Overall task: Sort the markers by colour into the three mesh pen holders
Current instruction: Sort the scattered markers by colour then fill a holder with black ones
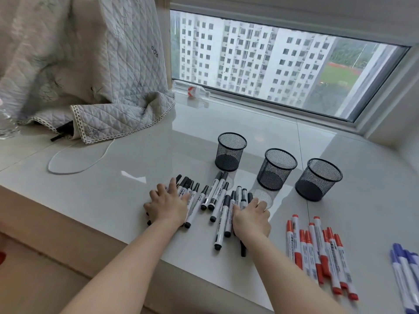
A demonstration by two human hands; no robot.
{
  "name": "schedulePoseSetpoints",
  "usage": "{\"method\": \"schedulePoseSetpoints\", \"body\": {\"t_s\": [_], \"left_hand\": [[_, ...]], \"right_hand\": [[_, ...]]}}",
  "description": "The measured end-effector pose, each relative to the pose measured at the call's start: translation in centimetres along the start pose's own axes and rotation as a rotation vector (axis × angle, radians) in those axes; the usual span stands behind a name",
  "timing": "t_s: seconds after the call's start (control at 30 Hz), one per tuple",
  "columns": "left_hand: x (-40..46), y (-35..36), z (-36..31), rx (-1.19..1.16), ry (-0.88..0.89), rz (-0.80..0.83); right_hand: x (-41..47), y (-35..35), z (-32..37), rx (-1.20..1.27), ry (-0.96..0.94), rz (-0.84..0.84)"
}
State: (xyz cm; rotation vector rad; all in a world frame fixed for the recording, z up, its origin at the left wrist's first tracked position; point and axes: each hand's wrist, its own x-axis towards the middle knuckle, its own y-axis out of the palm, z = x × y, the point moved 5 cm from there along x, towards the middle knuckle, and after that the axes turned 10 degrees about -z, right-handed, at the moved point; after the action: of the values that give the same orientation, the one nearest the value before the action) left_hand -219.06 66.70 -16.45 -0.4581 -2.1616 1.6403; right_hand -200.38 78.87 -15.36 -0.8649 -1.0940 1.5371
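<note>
Left hand (pixel 166 206): grip open, palm flat on the left edge of the black markers (pixel 212 200).
Right hand (pixel 251 217): grip open, flat on the pile's right edge.
Holders (pixel 277 169): three, empty, just behind the black pile.
Red markers (pixel 317 252): right of the black pile.
Blue markers (pixel 405 273): farther right.
Risk: squeezing the loose pile together may roll markers off the bench (pixel 113 200) edge.
</note>
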Motion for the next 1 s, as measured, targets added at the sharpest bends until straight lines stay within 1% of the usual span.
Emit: {"method": "schedulePoseSetpoints", "body": {"t_s": [0.3, 0.47, 0.6, 0.77, 0.9, 1.0], "left_hand": [[0.8, -0.6, 0.2, -0.035, -0.039, 0.036], [1.5, -0.9, 0.4, -0.198, -0.075, 0.023], [1.9, -1.3, 0.6, -0.239, -0.101, 0.010], [2.3, -1.7, 1.1, -0.358, -0.141, -0.003], [2.6, -1.8, 1.7, -0.391, -0.173, 0.046], [2.7, -1.8, 2.0, -0.431, -0.233, 0.089]], "right_hand": [[0.7, -0.3, -0.7, 0.072, 0.043, 0.027], [0.7, -0.4, -1.0, 0.083, 0.057, 0.015], [1.6, -0.7, -1.5, 0.149, 0.086, 0.059], [2.5, -0.8, -2.2, 0.145, 0.107, 0.112], [2.8, -0.7, -2.5, 0.139, 0.104, 0.139], [3.1, -0.8, -2.8, 0.171, 0.124, 0.141]]}}
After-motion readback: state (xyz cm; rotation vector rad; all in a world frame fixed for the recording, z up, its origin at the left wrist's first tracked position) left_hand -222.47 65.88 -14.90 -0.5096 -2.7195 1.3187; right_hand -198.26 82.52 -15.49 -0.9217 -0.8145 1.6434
